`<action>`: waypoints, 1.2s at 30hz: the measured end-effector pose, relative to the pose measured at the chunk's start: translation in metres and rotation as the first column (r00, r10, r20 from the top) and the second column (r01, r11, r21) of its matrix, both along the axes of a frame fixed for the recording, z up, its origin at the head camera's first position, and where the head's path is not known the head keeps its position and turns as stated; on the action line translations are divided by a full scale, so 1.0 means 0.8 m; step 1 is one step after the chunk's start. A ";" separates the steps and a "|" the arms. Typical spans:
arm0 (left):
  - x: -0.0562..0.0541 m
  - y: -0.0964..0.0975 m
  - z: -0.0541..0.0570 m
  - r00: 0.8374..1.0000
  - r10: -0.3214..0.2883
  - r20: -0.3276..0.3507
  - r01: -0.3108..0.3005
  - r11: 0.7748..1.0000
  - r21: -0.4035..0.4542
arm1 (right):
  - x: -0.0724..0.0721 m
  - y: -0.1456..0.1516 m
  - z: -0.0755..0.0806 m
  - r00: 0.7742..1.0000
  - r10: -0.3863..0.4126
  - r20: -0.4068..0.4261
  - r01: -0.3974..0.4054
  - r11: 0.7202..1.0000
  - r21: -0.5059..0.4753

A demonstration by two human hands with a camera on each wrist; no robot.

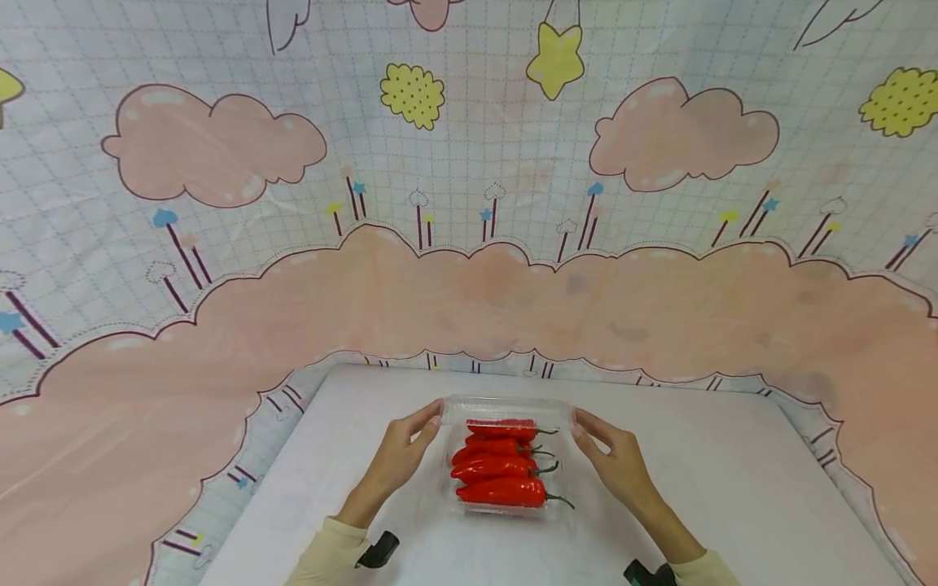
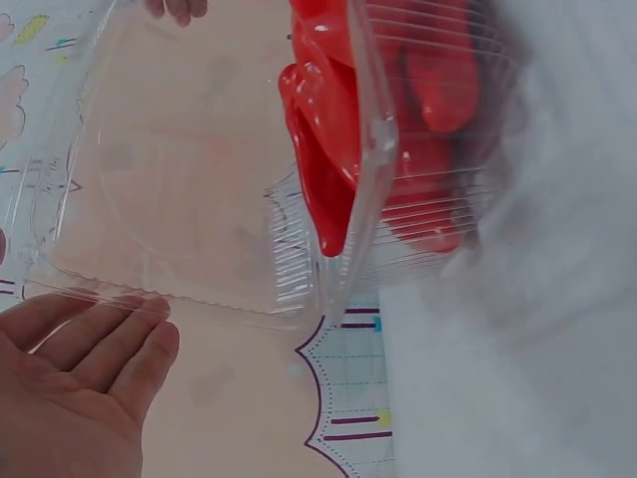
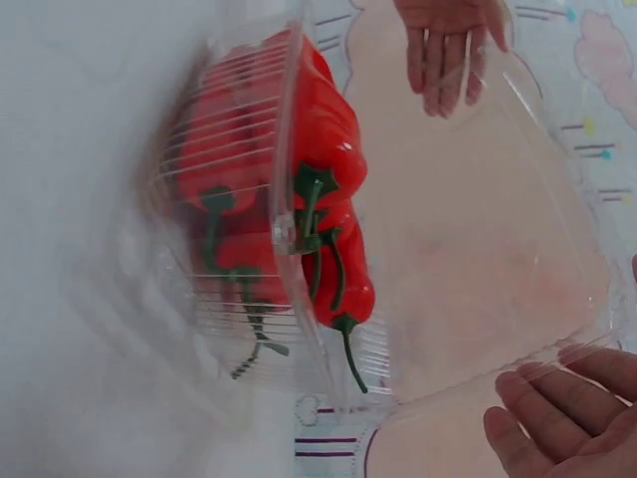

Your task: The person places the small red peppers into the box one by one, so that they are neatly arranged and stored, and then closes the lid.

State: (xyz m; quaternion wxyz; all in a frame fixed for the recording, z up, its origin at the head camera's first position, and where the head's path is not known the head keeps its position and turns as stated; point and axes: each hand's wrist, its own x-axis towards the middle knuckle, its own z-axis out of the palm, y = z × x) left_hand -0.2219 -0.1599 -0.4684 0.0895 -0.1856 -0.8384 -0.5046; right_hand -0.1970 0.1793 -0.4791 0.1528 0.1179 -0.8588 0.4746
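A clear plastic clamshell box (image 1: 469, 509) sits on the white table, its hinged lid (image 2: 179, 199) raised along the far side. Several glossy red peppers with green stems (image 1: 501, 491) lie crosswise in the base, heaped a little above its rim. At the lid's left edge, my left hand (image 1: 399, 457) pinches the plastic between thumb and fingers. My right hand (image 1: 614, 457) pinches the opposite edge the same way. In the right wrist view, the fingers (image 3: 567, 403) lie along the lid's border, and the thumb is mostly cut off by the frame.
The white tabletop (image 1: 733, 488) extends around the box on both sides. Behind it hangs a cloth with pink clouds (image 1: 220, 146) and yellow stars. Dark wrist devices (image 1: 378, 550) sit at both cream sleeves.
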 end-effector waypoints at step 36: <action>-0.003 0.013 -0.044 0.996 -0.019 0.084 0.018 1.000 0.014 | -0.004 0.035 -0.045 0.987 0.125 0.098 -0.131 0.990 0.055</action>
